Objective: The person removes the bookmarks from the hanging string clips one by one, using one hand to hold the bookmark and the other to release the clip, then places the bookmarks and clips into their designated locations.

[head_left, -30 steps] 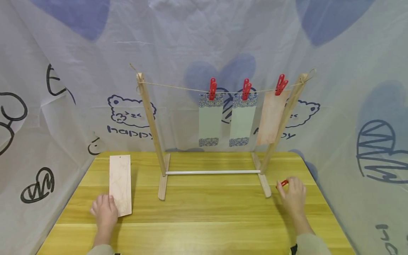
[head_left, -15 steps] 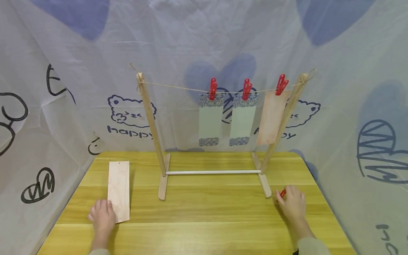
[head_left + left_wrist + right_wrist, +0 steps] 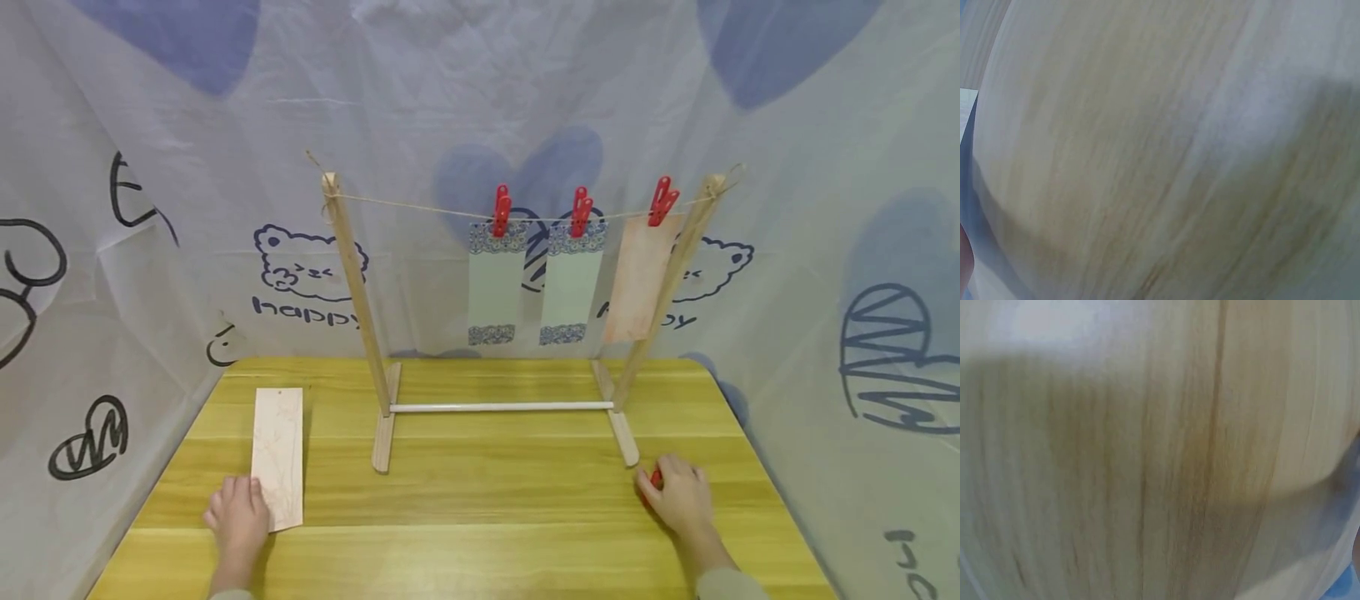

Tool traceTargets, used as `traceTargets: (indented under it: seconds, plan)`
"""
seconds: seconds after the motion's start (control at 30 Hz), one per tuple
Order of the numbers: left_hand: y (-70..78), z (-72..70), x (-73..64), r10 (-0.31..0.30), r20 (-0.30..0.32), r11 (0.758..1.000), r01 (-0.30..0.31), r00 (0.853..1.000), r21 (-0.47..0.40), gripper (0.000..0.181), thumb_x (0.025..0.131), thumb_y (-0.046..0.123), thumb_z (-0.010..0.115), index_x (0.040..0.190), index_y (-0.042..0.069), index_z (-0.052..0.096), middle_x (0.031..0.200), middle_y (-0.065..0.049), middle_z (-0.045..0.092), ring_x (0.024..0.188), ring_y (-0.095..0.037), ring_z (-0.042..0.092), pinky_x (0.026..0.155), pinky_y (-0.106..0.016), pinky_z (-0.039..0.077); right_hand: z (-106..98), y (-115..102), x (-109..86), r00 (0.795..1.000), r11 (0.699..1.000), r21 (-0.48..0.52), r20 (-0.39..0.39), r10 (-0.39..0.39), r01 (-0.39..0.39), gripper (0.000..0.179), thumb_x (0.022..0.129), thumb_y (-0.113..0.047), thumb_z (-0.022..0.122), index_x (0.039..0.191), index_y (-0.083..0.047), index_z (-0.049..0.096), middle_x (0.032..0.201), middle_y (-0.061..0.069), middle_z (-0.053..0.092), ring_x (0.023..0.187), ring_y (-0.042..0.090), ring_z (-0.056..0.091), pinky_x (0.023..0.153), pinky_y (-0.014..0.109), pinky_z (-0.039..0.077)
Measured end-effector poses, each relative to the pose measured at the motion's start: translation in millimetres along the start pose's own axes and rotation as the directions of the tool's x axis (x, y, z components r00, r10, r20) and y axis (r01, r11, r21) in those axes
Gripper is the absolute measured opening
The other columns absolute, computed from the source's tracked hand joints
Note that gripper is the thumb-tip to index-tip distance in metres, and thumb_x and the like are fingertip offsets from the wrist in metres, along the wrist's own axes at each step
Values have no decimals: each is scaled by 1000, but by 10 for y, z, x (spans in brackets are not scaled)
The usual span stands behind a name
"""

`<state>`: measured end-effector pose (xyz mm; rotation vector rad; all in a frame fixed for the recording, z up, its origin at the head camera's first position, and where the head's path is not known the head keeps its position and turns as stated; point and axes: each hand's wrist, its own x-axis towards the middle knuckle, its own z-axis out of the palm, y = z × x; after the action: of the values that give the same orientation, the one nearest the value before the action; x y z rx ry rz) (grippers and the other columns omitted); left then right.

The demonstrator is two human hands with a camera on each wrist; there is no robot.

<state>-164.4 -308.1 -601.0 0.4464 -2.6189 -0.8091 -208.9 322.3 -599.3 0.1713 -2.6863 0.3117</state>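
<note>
My left hand (image 3: 238,515) grips the lower left edge of a long pale pinkish paper card (image 3: 279,446) at the table's left side. The card has a tiny hole near its far end. On the right, my right hand (image 3: 681,497) pinches a red clothespin (image 3: 651,487) between thumb and fingers, low over the table; most of the clothespin is hidden by the hand. In the left wrist view a sliver of the card (image 3: 967,103) shows at the left edge. The right wrist view is mostly tabletop.
A wooden stand with a left post (image 3: 356,283) and right post (image 3: 678,267) carries a string (image 3: 420,206). Two blue-patterned cards (image 3: 495,283) and one pinkish card (image 3: 637,279) hang from it by red clothespins (image 3: 581,212). A white rod (image 3: 502,407) joins the feet.
My left hand has drawn the card a little nearer along the table. My right hand has come nearer and slightly left with the clothespin, which turned further under the fingers.
</note>
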Motion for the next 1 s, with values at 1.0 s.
traceTargets:
  seconds: [1.0]
  plan:
    - [-158,-100,36,-114,257,958,38,960,285,48,100,28,16,115,-10,41,116,-29,33,105,-49,26,86,-62,17,123,-147,-45,972,987,-64,178,155,-146,44,85,-49,53,71,-8,50,92,14,51,96,35,48,84,51,31]
